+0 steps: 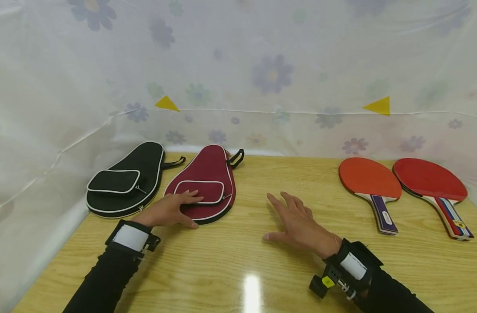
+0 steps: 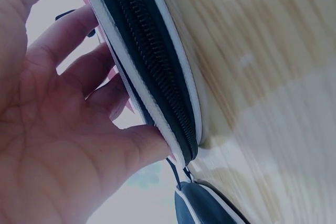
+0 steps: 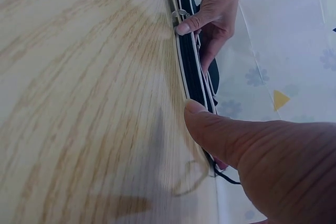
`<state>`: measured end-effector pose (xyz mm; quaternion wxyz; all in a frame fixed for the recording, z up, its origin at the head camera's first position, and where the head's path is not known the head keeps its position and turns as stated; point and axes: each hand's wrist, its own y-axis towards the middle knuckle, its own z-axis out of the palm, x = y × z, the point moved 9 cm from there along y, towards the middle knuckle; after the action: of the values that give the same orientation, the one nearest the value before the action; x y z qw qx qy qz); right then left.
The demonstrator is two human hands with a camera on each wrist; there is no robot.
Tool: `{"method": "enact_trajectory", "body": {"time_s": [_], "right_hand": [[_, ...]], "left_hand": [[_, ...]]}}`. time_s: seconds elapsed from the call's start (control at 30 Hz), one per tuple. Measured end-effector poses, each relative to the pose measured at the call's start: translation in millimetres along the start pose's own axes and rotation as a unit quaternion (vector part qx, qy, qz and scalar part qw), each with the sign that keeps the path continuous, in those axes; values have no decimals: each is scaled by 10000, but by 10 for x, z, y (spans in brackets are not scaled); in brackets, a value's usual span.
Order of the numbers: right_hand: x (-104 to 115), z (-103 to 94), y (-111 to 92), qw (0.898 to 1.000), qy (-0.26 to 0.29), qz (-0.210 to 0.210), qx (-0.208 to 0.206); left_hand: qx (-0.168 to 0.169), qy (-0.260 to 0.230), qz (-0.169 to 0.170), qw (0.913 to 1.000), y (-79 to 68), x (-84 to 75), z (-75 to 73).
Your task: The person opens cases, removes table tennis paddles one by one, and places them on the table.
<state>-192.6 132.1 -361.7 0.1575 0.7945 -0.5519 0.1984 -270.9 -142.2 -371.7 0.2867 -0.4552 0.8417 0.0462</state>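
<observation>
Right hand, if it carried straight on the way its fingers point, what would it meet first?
Probably the strap of the red case, though the right hand's height is unclear, so it might pass above.

Middle lane: free worktop [image 1: 258, 174] ran from the maroon case [image 1: 208, 163] across to the orange bat [image 1: 367, 178], with the right hand [image 1: 301, 224] over its near part.
Left flank: the left hand [image 1: 168, 211] blocked the maroon case's near-left edge; the black case [image 1: 140, 161] left only a narrow gap, its strap [image 1: 173, 164] jutting across.
Bat handles: a free wedge widened nearward between them; farther up, the red bat [image 1: 430, 178] crowded the orange one.
Back: a flowered sheet [image 1: 230, 74] walled off the far edge.
Front: free surface lay between both sleeves [image 1: 109, 269].
</observation>
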Motion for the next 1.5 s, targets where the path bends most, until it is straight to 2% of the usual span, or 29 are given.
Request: {"method": "enact_trajectory", "body": {"time_s": [0.33, 0.73, 1.0, 1.2, 1.27, 1.33, 1.5], "right_hand": [[9, 1, -13, 10000, 17, -40, -10], [22, -6, -34, 9998, 42, -162, -81], [23, -9, -27, 9998, 29, -172, -90], [26, -4, -16, 9999, 64, -110, -54], [28, 0, -12, 9999, 52, -103, -34], [34, -1, -7, 9999, 29, -111, -26], [57, -20, 2, 9999, 8, -130, -59]], "left_hand": [[-82, 87, 20, 9999, -72, 48, -67], [40, -85, 61, 9999, -127, 168, -106], [31, -119, 89, 9999, -126, 164, -121], [-36, 114, 95, 9999, -146, 178, -139], [-98, 216, 96, 9997, -187, 194, -194], [-244, 246, 106, 9993, -256, 213, -315], [-857, 524, -199, 9947, -452, 394, -812]]}}
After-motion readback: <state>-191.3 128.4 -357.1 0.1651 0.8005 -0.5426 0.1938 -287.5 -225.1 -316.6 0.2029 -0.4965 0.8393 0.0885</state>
